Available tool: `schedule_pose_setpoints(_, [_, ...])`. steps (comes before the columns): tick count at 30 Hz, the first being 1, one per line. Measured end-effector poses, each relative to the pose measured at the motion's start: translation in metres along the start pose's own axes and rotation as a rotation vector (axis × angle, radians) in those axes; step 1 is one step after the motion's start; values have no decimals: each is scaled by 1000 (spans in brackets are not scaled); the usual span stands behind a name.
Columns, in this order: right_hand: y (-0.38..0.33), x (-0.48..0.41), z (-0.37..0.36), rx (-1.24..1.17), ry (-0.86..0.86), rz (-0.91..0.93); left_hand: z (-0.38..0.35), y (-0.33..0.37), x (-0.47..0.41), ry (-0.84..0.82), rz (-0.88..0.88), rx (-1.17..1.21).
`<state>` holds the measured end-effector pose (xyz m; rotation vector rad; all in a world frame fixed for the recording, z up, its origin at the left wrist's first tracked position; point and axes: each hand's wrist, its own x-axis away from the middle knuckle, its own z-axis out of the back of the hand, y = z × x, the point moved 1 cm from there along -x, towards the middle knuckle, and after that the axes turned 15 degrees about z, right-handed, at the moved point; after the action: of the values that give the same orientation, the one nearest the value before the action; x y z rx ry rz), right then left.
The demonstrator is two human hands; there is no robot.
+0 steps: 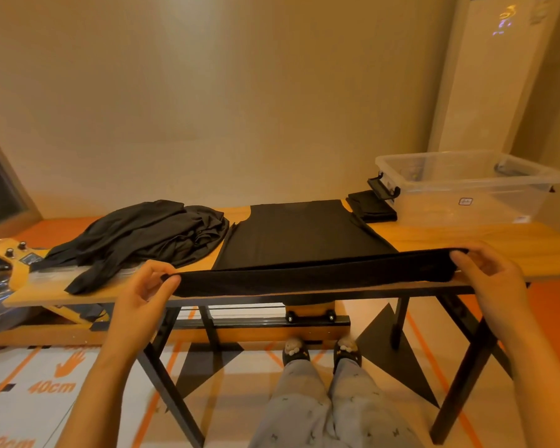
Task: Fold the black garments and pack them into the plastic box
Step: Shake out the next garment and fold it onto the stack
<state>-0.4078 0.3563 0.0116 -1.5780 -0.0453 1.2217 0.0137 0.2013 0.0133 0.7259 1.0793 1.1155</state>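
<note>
A long wooden table (485,242) on black trestle legs runs across a warm-lit room, the person standing at its near edge. At its far right end sits the clear plastic box (466,202), lid off, black latch facing the middle of the table. No black cloth shows through its walls.

In the middle, one black garment (298,234) lies spread flat, neckline toward the wall. Its near hem is raised off the wood and drawn taut along the table's front edge. To the left a heap of unfolded black garments (136,237) sprawls in a loose pile, just beside the spread one. A small folded black piece (370,206) rests against the box's latch end, outside it.

The left hand (143,295) pinches the hem's left corner between thumb and curled fingers. The right hand (488,273) grips the right corner, fingers curled over the cloth.

The step in hand appears to be the first fold of this garment, with the packing not yet begun. The next move likely calls for carrying both corners forward together toward the neckline and laying the hem down square. The cloth should stay stretched so no crease forms, and the left corner should stay clear of the heap.
</note>
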Motion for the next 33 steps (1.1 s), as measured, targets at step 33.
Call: schedule_pose_setpoints(33, [-17, -36, -5, -116, 28, -39, -4, 28, -41, -73, -4, 63])
